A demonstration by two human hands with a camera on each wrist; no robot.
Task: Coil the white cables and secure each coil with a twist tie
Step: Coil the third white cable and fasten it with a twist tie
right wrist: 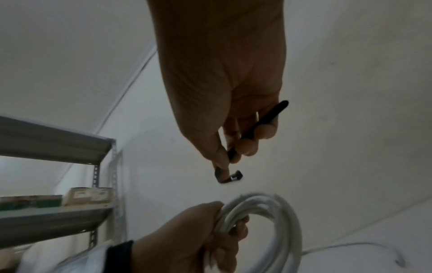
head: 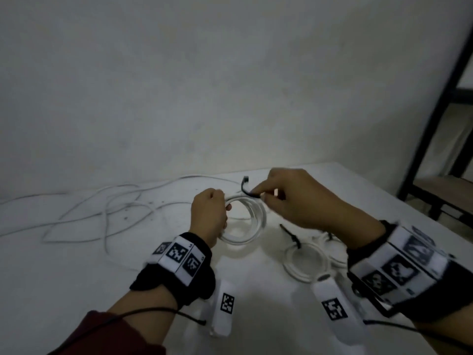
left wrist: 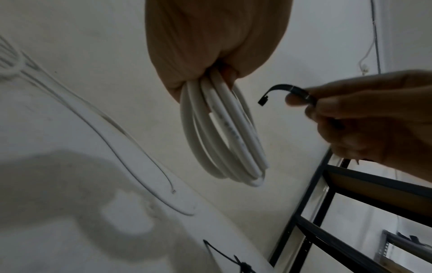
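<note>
My left hand (head: 210,213) grips a coil of white cable (head: 252,221) by its left side and holds it just above the white table (head: 128,265). The coil (left wrist: 224,136) hangs from the curled fingers in the left wrist view. My right hand (head: 289,198) pinches a black tie (head: 247,187) between thumb and fingers, just right of and above the coil; its head end curves up free. The tie (right wrist: 231,166) runs through the right hand's fingers, with the coil (right wrist: 264,230) below.
Loose white cable (head: 102,208) sprawls over the table's left. Two tied coils (head: 305,262) with black ties (head: 290,237) lie at the right. A dark metal shelf frame (head: 445,98) stands beyond the table's right edge. A wall rises close behind.
</note>
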